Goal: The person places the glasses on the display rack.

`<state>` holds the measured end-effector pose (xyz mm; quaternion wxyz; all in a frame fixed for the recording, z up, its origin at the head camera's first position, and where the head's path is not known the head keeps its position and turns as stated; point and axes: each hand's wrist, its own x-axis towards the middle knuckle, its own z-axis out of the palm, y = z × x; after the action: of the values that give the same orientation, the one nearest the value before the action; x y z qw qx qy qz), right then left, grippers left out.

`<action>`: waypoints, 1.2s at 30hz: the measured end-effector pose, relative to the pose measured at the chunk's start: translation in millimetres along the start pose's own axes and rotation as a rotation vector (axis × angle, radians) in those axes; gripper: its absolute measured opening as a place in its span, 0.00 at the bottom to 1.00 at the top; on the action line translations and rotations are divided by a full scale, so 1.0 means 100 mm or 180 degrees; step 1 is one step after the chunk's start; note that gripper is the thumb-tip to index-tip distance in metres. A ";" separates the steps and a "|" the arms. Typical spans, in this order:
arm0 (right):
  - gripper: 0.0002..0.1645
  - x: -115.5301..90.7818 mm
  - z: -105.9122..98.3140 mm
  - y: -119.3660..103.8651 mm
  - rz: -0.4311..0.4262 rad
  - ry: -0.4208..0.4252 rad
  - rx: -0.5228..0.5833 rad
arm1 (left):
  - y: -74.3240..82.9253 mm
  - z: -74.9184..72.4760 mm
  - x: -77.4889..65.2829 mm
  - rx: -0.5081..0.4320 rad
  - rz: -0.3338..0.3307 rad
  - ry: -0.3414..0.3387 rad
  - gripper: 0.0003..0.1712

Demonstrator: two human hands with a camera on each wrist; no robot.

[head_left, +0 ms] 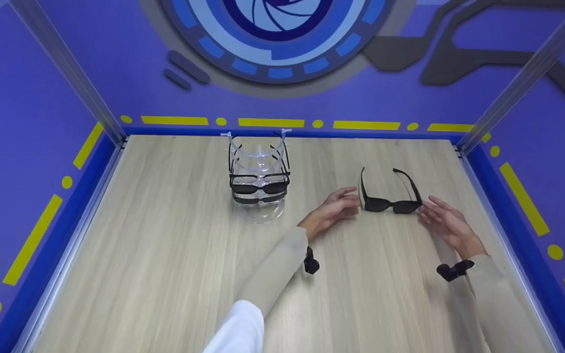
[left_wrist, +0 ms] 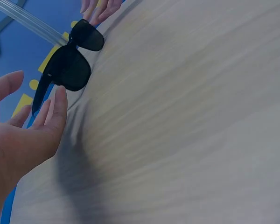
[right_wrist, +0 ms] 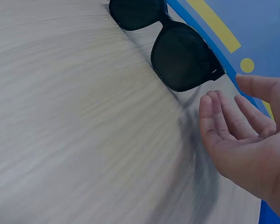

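A pair of black sunglasses [head_left: 383,205] stands on the wooden table, temples unfolded and pointing to the back wall, dark lenses toward me. My left hand [head_left: 335,208] is beside its left end, fingers loosely bent and thumb apart. In the left wrist view the fingertips lie close to the sunglasses [left_wrist: 70,67]; whether they touch, I cannot tell. At the other end my right hand [head_left: 449,224] has its fingers spread toward the hinge corner. The right wrist view has the right hand [right_wrist: 252,126] relaxed, with a small gap below the sunglasses [right_wrist: 184,58].
Left of centre at the back, a clear plastic display stand [head_left: 259,156] carries several dark-framed glasses [head_left: 260,188] one above another. Blue printed walls [head_left: 115,59] with metal corner posts enclose the wooden table [head_left: 165,255] at the back and sides.
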<state>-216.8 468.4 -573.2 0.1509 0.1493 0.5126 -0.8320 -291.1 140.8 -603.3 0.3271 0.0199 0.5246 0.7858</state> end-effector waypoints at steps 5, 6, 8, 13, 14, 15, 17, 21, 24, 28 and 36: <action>0.38 0.04 0.03 0.05 0.0007 -0.0059 0.0008 | -0.03 0.05 0.02 -0.0157 0.0063 -0.0020 0.36; 0.36 0.04 0.03 0.05 0.0011 -0.0064 0.0012 | -0.04 0.05 0.02 -0.0185 0.0062 -0.0045 0.37; 0.29 0.04 0.03 0.05 0.0017 -0.0072 0.0048 | -0.04 0.05 0.00 -0.0223 0.0062 -0.0087 0.37; 0.15 0.02 0.02 0.06 0.0049 -0.0052 0.0014 | -0.03 0.04 -0.02 -0.0207 0.0070 -0.0132 0.36; 0.15 0.02 0.02 0.06 0.0055 -0.0053 -0.0040 | -0.03 0.04 -0.02 -0.0189 0.0069 -0.0134 0.36; 0.16 0.02 0.01 0.06 0.0068 -0.0064 -0.0093 | -0.03 0.03 -0.02 -0.0175 0.0062 -0.0138 0.36; 0.17 0.02 0.00 0.07 0.0076 -0.0091 -0.0208 | -0.03 0.01 -0.02 -0.0159 0.0049 -0.0147 0.35; 0.16 0.03 -0.03 0.10 0.0113 -0.0138 -0.0415 | -0.03 -0.03 -0.04 -0.0132 0.0011 -0.0149 0.33; 0.16 0.02 -0.03 0.13 0.0162 -0.0184 -0.0547 | -0.03 -0.06 -0.08 -0.0103 -0.0028 -0.0137 0.33; 0.16 0.00 -0.04 0.15 0.0224 -0.0342 -0.0672 | -0.04 -0.09 -0.12 -0.0072 -0.0053 -0.0138 0.32; 0.18 -0.09 -0.01 0.13 0.0252 -0.0517 -0.0471 | 0.01 -0.07 -0.23 0.0147 -0.0128 -0.0202 0.33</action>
<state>-203.5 464.7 -580.7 0.2353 0.0900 0.5525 -0.7946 -276.3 122.5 -597.9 0.3587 0.0418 0.5322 0.7657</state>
